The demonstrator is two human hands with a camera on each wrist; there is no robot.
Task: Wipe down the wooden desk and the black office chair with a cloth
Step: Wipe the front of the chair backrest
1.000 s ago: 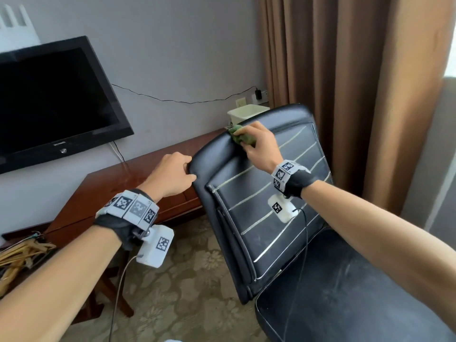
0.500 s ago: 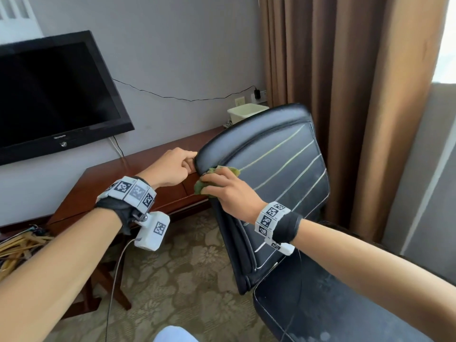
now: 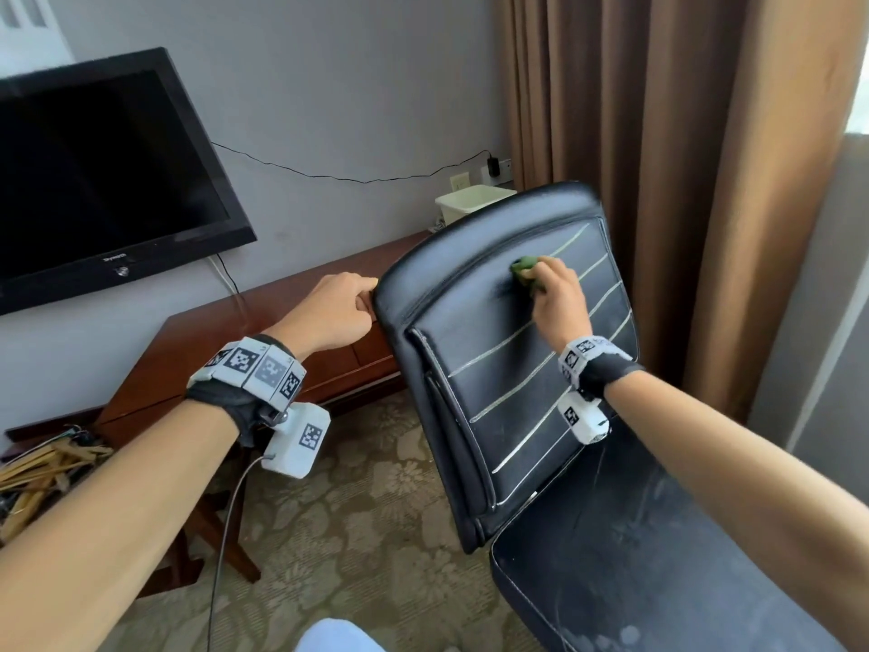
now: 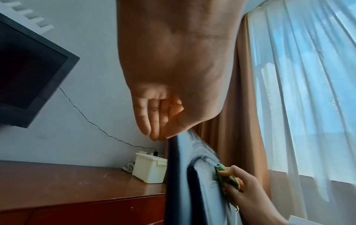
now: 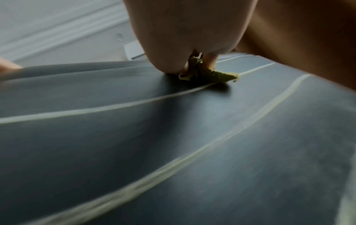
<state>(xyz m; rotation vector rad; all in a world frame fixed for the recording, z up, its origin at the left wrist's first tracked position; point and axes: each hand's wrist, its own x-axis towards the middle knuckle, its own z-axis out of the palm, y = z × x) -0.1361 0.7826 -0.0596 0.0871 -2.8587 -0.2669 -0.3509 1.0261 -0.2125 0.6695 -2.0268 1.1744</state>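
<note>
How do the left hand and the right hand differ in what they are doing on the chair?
The left hand grips the backrest's upper side edge; the right hand presses a green cloth against the backrest's front. The left hand holds no cloth; the right hand's fingers curl around one. Both touch the same black chair.

A second ago the right hand pressed the green cloth against the top edge of the chair back. Half a second ago it had dropped to the back's left edge, near the left hand. Now it has swung up and right again, and the cloth sits on the upper panel, centre right of the head frame, just below the top rim.
</note>
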